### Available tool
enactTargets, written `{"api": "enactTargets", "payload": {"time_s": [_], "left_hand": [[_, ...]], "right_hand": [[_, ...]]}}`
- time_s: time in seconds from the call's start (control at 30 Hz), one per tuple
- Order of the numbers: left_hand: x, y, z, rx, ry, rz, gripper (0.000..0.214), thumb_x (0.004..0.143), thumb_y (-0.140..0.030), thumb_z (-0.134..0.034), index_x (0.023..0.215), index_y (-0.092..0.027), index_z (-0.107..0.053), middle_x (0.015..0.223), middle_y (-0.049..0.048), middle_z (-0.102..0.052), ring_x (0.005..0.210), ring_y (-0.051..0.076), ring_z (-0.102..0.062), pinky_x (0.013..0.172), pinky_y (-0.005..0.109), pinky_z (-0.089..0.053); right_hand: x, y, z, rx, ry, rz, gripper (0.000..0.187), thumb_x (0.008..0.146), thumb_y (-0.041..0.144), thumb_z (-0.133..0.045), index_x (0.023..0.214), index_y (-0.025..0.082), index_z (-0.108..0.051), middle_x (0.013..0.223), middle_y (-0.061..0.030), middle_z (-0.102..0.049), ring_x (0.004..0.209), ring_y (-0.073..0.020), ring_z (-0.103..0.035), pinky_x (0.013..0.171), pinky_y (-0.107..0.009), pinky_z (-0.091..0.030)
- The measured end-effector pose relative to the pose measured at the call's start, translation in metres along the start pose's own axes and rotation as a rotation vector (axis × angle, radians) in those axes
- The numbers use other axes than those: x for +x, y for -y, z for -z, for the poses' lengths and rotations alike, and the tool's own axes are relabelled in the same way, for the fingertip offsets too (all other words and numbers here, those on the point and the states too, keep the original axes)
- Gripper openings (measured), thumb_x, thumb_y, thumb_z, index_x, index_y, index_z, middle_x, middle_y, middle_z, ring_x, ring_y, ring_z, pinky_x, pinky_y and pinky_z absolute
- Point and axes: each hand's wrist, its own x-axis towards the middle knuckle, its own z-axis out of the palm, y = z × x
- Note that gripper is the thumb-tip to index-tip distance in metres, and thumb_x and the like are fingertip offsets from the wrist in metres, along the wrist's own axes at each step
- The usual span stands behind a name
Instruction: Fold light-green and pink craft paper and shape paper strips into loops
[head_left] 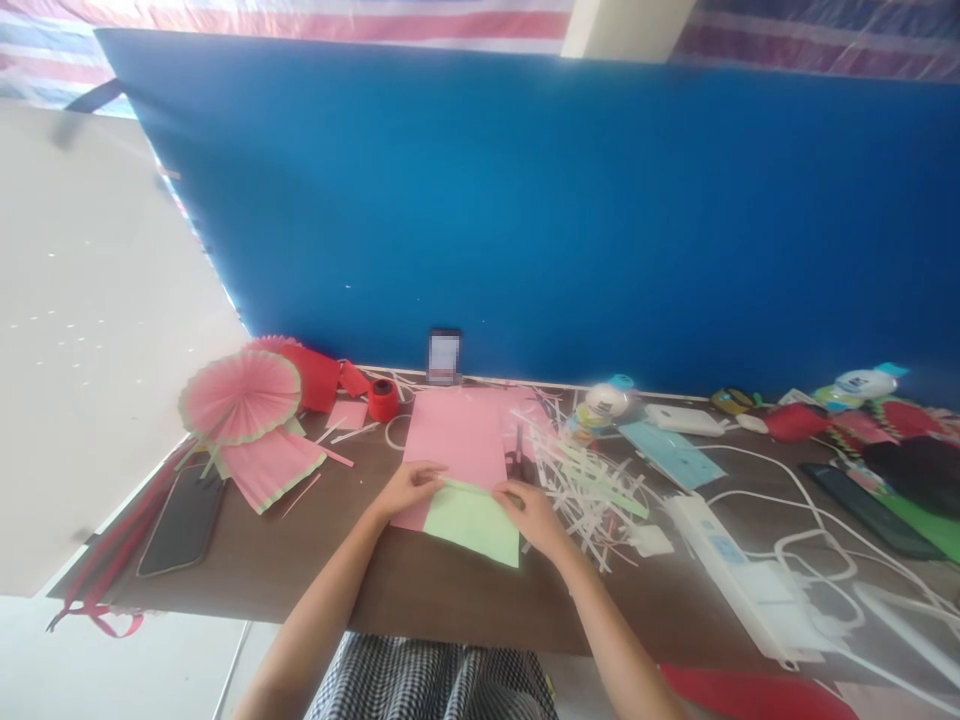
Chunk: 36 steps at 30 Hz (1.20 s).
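A light green sheet of paper [474, 525] lies in front of me, its far edge turned in a narrow strip. At the left end of that edge, my left hand [407, 488] is closed with its fingertips on the paper. My right hand [531, 512] pinches the right end of the same edge. Beneath and beyond the green sheet are pink sheets of paper [455, 430], lying flat on the table. Dark-handled scissors [519, 462] rest on the pink paper just past my right hand.
Paper strips [592, 490] are heaped to the right, near a white power strip [739, 580] with cables. Pleated pink paper fans [241, 395] and a dark phone [182, 520] lie left. A small screen [444, 357] leans against the blue panel [487, 200].
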Motion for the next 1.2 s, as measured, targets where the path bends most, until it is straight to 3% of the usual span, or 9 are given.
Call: {"api": "enactTargets", "payload": {"time_s": [0.17,0.33,0.53,0.67,0.8,1.0,1.2], "left_hand": [[0.001,0.006,-0.002,-0.009,-0.019,-0.002,0.038,0.072,-0.045,-0.057,0.086,-0.01,-0.064,0.069,0.0046,-0.064,0.062,0.013,-0.056,0.057,0.022,-0.042],[0.0,0.003,0.004,-0.024,-0.001,-0.014,0.04,0.071,-0.045,-0.057,0.092,-0.011,-0.063,0.063,0.0021,-0.058,0.057,0.01,-0.05,0.054,0.021,-0.039],[-0.002,0.004,0.003,0.071,0.001,-0.02,0.041,0.067,-0.039,-0.063,0.098,-0.012,-0.062,0.05,-0.0057,-0.041,0.047,0.006,-0.038,0.047,0.018,-0.032],[-0.003,-0.001,0.002,0.198,-0.033,-0.063,0.031,0.07,-0.035,-0.06,0.091,-0.014,-0.065,0.056,-0.0024,-0.05,0.051,0.008,-0.043,0.05,0.02,-0.036],[-0.005,-0.008,-0.004,0.284,-0.021,-0.113,0.026,0.073,-0.036,-0.056,0.085,-0.015,-0.067,0.078,0.0044,-0.065,0.07,0.014,-0.056,0.063,0.023,-0.042],[-0.003,-0.006,-0.01,0.332,-0.018,-0.145,0.028,0.079,-0.035,-0.048,0.078,-0.015,-0.067,0.078,0.0039,-0.068,0.071,0.015,-0.058,0.065,0.023,-0.042],[-0.003,-0.005,-0.01,0.383,-0.042,-0.171,0.031,0.079,-0.037,-0.047,0.078,-0.015,-0.067,0.076,0.0035,-0.068,0.066,0.014,-0.056,0.062,0.022,-0.041]], "right_hand": [[0.001,0.005,-0.014,-0.054,-0.06,0.01,0.023,0.08,0.032,-0.047,0.101,0.024,-0.055,0.097,-0.003,-0.062,0.089,-0.0177,-0.058,0.076,-0.03,-0.045],[0.002,0.009,-0.012,-0.122,-0.013,0.132,0.02,0.085,0.029,-0.04,0.091,0.024,-0.059,0.09,-0.0018,-0.061,0.086,-0.0162,-0.058,0.076,-0.028,-0.045],[0.003,0.007,-0.012,-0.152,-0.037,0.177,0.024,0.087,0.028,-0.036,0.092,0.024,-0.06,0.092,-0.003,-0.063,0.086,-0.0171,-0.059,0.079,-0.03,-0.044],[0.004,0.006,-0.013,-0.183,-0.02,0.104,0.027,0.088,0.03,-0.033,0.089,0.023,-0.059,0.087,-0.0023,-0.065,0.081,-0.0174,-0.06,0.072,-0.03,-0.044],[0.007,0.009,-0.016,-0.227,0.021,0.047,0.028,0.088,0.031,-0.032,0.088,0.022,-0.058,0.083,-0.0017,-0.064,0.076,-0.0167,-0.06,0.068,-0.029,-0.043],[0.015,0.025,-0.026,-0.292,0.079,0.167,0.025,0.087,0.029,-0.036,0.097,0.02,-0.058,0.094,-0.0047,-0.064,0.087,-0.0175,-0.058,0.076,-0.03,-0.04],[0.025,0.039,-0.037,-0.38,0.097,0.258,0.029,0.089,0.026,-0.031,0.089,0.02,-0.059,0.084,-0.0047,-0.064,0.079,-0.0175,-0.057,0.074,-0.03,-0.037]]}}
